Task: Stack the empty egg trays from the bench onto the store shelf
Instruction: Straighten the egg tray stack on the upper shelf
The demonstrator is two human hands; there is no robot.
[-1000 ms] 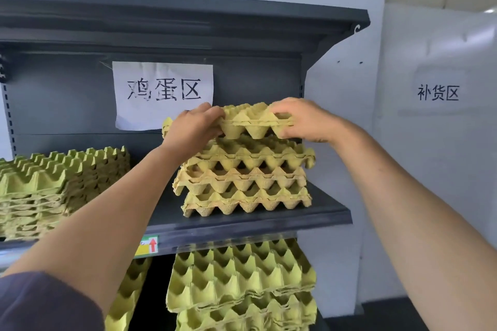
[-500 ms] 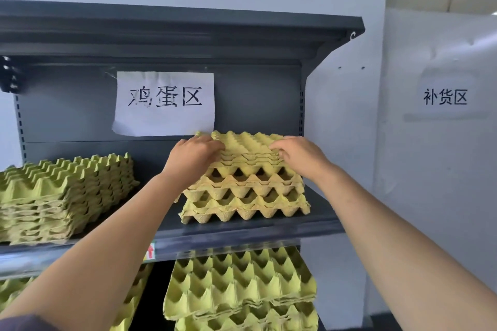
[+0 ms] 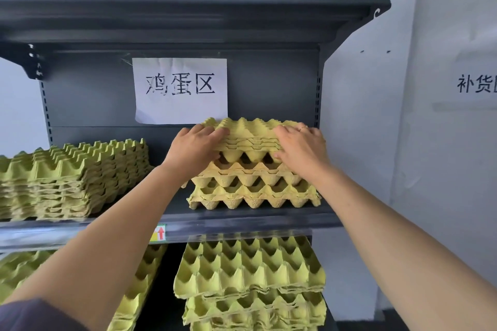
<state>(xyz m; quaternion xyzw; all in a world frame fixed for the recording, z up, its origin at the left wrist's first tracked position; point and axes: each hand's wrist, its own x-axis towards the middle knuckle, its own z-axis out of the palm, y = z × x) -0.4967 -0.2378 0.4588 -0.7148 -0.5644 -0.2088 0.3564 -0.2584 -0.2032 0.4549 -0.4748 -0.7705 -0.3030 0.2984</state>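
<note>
A stack of yellow-green pulp egg trays stands on the right part of the dark grey shelf. The top few trays lie nested on that stack. My left hand grips their left front edge, fingers on top and thumb underneath. My right hand grips their right front edge the same way, a ring on one finger. The stack's lower trays sit loosely, with gaps between them.
A second tray stack fills the shelf's left part. More trays sit on the shelf below, right and left. A paper sign hangs on the back panel. The top shelf overhangs; a white wall lies right.
The trays in my hands have come down from above the stack onto it and been pushed back. The camera has moved closer to the shelf.
</note>
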